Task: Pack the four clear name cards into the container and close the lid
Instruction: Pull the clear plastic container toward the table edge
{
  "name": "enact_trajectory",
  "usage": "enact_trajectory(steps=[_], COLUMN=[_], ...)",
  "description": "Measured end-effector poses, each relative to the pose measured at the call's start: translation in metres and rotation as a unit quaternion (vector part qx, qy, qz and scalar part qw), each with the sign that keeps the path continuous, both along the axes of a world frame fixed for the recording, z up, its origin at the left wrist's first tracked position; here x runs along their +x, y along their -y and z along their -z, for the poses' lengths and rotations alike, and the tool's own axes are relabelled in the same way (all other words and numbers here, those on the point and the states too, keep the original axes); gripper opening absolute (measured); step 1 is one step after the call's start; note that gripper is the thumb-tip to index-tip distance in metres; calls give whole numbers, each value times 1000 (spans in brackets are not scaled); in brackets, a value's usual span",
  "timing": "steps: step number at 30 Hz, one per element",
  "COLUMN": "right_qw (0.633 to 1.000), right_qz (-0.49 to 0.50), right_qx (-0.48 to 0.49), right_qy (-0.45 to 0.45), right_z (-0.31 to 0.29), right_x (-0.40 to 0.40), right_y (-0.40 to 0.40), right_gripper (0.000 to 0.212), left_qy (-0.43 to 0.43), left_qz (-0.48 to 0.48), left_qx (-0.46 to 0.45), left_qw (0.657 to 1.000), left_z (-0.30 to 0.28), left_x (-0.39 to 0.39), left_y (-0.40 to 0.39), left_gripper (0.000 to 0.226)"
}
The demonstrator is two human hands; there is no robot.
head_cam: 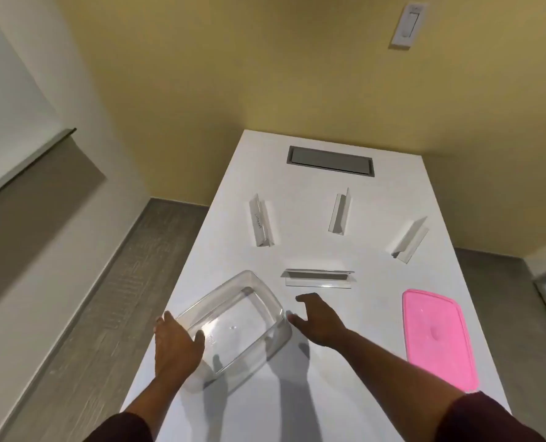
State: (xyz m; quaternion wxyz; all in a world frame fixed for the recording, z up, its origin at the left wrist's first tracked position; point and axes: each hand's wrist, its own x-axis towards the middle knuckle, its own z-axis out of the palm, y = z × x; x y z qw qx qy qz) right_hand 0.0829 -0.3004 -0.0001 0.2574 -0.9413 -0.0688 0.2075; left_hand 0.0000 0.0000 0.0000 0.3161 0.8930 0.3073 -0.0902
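A clear rectangular container [233,327] sits empty on the white table, near its left edge. My left hand [176,346] grips its near-left rim, thumb inside. My right hand [319,320] hovers open just right of the container, fingers spread, holding nothing. Several clear name cards lie apart on the table: one [317,278] just beyond my right hand, one [260,225] at the far left, one [340,211] in the far middle, one [408,240] at the far right. The pink lid [437,336] lies flat at the right.
A grey cable hatch [330,161] is set into the table [345,393] at its far end. The table's left edge runs close beside the container, with grey floor below. A yellow wall stands behind.
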Motion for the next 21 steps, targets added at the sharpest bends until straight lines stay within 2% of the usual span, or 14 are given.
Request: enact_trajectory(steps=[2, 6, 11, 14, 21], right_qw=[997, 992, 991, 992, 981], right_qz=[34, 72, 97, 111, 183], right_qx=[33, 38, 42, 41, 61], right_qy=[-53, -94, -77, -49, -31], right_z=[2, 3, 10, 14, 10], right_x=[5, 16, 23, 19, 2], right_y=[-16, -46, -66, -67, -32], right_gripper=[62, 58, 36, 25, 19], left_qy=[11, -29, -42, -35, 13], left_qz=[-70, -128, -104, -95, -43], left_qx=[-79, -162, -191, -189, -175], left_qw=[994, 978, 975, 977, 984], left_z=[3, 16, 27, 24, 12], left_x=[-1, -6, -9, -7, 14], left_y=[-4, -12, -23, -22, -2], left_gripper=[96, 90, 41, 26, 37])
